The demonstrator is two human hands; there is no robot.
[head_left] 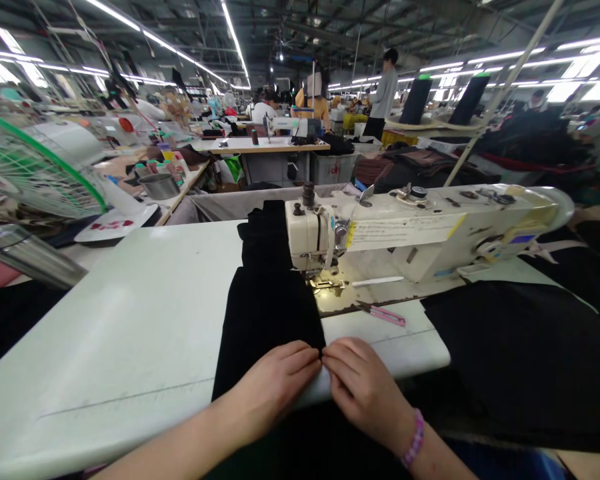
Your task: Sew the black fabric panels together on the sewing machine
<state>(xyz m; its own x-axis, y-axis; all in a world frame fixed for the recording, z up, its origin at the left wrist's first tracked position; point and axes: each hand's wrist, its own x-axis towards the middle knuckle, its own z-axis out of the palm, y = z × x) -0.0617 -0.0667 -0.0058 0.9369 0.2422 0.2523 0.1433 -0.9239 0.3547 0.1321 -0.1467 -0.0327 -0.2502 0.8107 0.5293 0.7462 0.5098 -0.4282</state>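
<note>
In front of the sewing machine (380, 230), the edge of the black cloth (267, 317) is pinched by the left hand (283, 373) and, just beside it, by the right hand (363, 387), with pink snips (387, 315) lying near the machine's front edge.

We record black cloth (270, 313) on a pale green-white table (145, 300). Sewing machine (380, 217): cream. Snips (387, 315): pink handles. Bracelet (414, 438): pink and purple beads. Fan (87, 183): green rim. We note label (405, 231): white, yellow ends, dark handwritten lines.
</note>
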